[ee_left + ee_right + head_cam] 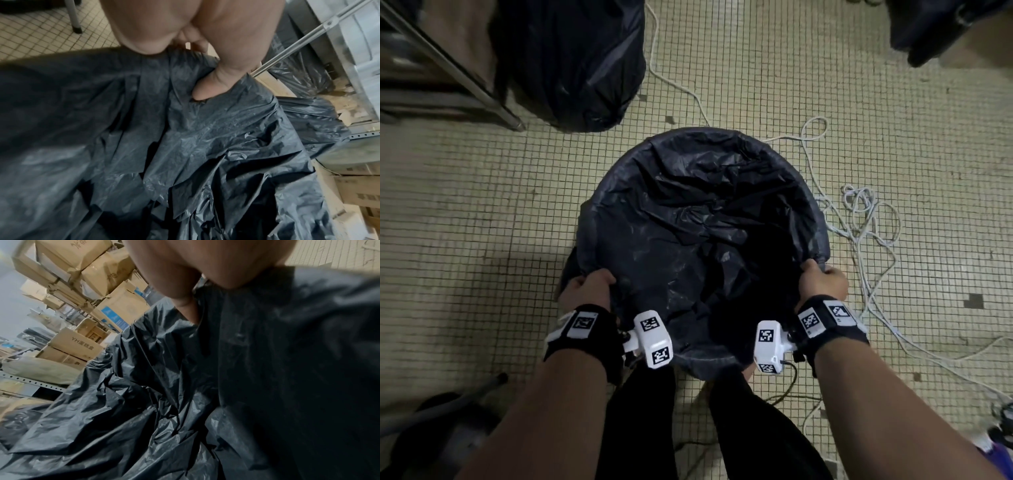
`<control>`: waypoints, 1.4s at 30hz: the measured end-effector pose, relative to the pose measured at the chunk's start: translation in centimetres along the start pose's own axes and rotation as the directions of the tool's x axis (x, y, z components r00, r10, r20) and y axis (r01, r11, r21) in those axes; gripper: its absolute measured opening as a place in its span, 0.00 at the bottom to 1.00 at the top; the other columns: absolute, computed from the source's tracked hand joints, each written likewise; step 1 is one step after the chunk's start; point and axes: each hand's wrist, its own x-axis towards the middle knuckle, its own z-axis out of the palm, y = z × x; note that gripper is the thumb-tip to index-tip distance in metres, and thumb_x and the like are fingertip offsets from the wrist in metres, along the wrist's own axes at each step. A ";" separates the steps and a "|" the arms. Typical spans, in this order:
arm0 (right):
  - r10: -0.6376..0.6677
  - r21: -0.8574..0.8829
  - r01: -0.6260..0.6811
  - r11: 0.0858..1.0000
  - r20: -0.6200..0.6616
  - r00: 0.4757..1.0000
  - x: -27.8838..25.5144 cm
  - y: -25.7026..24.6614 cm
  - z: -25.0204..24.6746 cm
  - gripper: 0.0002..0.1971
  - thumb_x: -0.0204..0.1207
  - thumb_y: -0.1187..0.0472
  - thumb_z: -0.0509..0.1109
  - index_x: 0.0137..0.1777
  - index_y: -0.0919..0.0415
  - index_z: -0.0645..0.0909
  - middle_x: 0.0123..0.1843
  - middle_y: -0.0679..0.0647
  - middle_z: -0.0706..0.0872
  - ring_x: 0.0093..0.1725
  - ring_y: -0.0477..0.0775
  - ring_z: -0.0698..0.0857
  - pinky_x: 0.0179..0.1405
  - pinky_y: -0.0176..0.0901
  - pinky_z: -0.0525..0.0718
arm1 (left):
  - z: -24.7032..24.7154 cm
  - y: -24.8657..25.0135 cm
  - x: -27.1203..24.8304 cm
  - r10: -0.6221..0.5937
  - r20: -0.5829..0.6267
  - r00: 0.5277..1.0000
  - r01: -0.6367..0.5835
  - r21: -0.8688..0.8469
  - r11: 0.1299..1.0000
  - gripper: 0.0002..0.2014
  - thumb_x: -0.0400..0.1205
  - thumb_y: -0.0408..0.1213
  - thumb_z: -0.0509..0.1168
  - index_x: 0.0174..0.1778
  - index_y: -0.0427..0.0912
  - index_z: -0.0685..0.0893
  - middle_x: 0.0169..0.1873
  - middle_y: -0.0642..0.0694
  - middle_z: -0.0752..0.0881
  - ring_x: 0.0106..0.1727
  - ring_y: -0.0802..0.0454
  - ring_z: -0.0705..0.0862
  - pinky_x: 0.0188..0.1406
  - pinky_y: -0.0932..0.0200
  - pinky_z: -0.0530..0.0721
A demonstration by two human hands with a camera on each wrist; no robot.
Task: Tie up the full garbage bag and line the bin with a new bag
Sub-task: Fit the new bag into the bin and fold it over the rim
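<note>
A round bin (815, 209) stands on the tiled floor in front of me, lined with a crumpled black bag (688, 219) whose edge is folded over the rim. My left hand (589, 286) grips the bag's edge at the near left of the rim, thumb (209, 87) pressed into the plastic. My right hand (822, 277) grips the bag's edge (257, 321) at the near right of the rim. A full black garbage bag (575, 58) sits on the floor at the far left.
White cord (866, 219) lies in loops on the floor right of the bin. A metal shelf leg (482, 92) stands at the far left, with cardboard boxes (76, 344) stacked on shelving beyond. Another dark object (935, 27) sits at the top right.
</note>
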 end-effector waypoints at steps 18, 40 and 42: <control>-0.107 0.018 0.106 0.994 0.183 0.977 -13.0 -9.0 -15.6 0.13 0.74 0.59 0.70 0.51 0.70 0.82 0.46 0.66 0.87 0.44 0.67 0.89 0.44 0.56 0.87 | -11.0 3.1 -14.8 0.155 -0.176 0.972 -0.186 -0.175 0.967 0.22 0.74 0.48 0.76 0.54 0.32 0.87 0.51 0.37 0.89 0.50 0.37 0.87 0.51 0.53 0.80; -0.320 0.148 0.289 0.946 0.271 0.908 -18.9 -20.0 -16.4 0.13 0.71 0.59 0.75 0.32 0.59 0.74 0.30 0.54 0.80 0.32 0.59 0.81 0.38 0.45 0.75 | -17.7 6.9 -22.2 0.088 -0.374 0.923 -0.215 -0.313 0.925 0.25 0.76 0.47 0.75 0.64 0.33 0.86 0.63 0.33 0.86 0.62 0.31 0.84 0.61 0.47 0.79; -0.338 0.164 0.301 0.940 0.296 0.894 -19.7 -20.9 -14.9 0.13 0.71 0.60 0.75 0.31 0.60 0.74 0.29 0.55 0.80 0.30 0.59 0.80 0.37 0.45 0.74 | -18.6 7.6 -21.5 0.067 -0.386 0.920 -0.206 -0.332 0.920 0.26 0.76 0.47 0.75 0.64 0.33 0.86 0.63 0.33 0.86 0.63 0.31 0.84 0.64 0.45 0.80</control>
